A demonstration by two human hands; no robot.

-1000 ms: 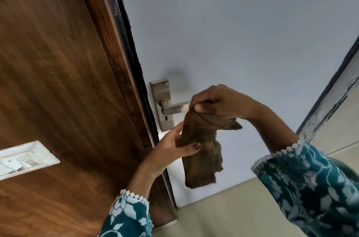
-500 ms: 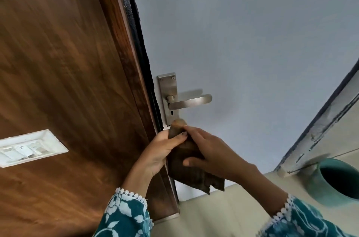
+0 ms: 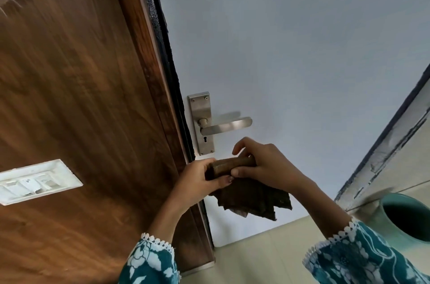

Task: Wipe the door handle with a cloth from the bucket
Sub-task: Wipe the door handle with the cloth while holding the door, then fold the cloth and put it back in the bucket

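I see both hands on the brown rag-like cloth (image 3: 250, 193), held just below the brushed-metal lever door handle (image 3: 226, 126), not touching it. Left hand (image 3: 197, 182) is closed around the cloth's left end, thumb across the front. Right hand (image 3: 265, 164) pinches the right end: thumb under, fingers (image 3: 239, 145) curled over the top. Between the hands the upper part of the cloth is bunched into a short roll; the rest hangs loose below in ragged folds.

Handle sits level on its tall steel backplate (image 3: 202, 120), keyhole under the lever, all on the pale grey door (image 3: 290, 51). Dark wood-grain panel (image 3: 69, 97) fills the left, with a white switch plate (image 3: 35, 181) set into it.

Teal round bucket (image 3: 404, 218) stands on the floor at far right, well apart from the hands, partly cut by the frame edge. I can't tell what's in it. Teal floral sleeves with white lace trim on both wrists, left sleeve (image 3: 149, 262), right sleeve (image 3: 363, 258)
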